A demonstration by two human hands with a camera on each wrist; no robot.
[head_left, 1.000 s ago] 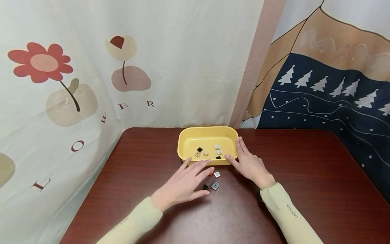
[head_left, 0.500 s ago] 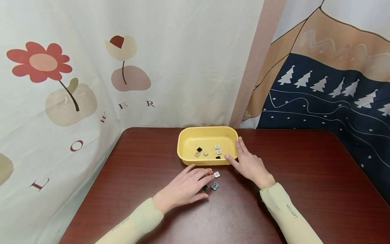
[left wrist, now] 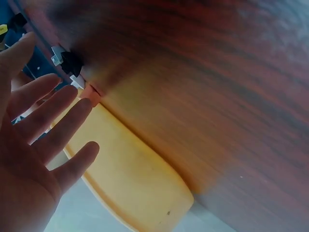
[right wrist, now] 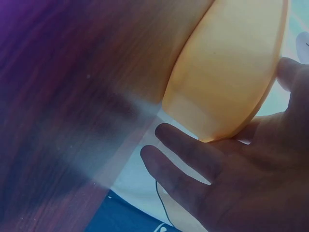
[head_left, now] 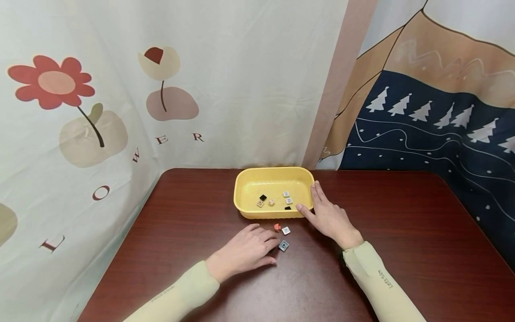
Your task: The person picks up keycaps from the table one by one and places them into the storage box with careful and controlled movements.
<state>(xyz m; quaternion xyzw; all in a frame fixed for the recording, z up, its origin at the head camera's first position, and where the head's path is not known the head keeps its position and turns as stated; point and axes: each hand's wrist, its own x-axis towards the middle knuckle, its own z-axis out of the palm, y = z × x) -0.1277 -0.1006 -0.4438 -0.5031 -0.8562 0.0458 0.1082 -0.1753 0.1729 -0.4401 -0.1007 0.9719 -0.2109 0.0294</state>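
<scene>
My left hand [head_left: 246, 250] is low over the table in the head view, fingers slightly bent and spread. It hides the black keycap there, but the left wrist view shows that black keycap [left wrist: 71, 64] beyond the fingertips. Close by lie a red keycap [head_left: 277, 227], a white keycap [head_left: 286, 230] and a grey-blue keycap [head_left: 283, 246]. At the yellow tray [head_left: 277, 214], my right hand [head_left: 331, 220] rests on the near right corner, thumb at the front rim and straight fingers along the right side. Several keycaps, among them a black one [head_left: 263, 197], lie inside the tray.
The dark red-brown table [head_left: 193, 201] ends at a printed white curtain [head_left: 241, 112] behind the tray. A navy tree-patterned cloth [head_left: 422, 138] hangs at the right.
My left hand has drawn back from the tray's front rim toward me and over the black keycap, baring the red one. The right hand has kept its place on the tray.
</scene>
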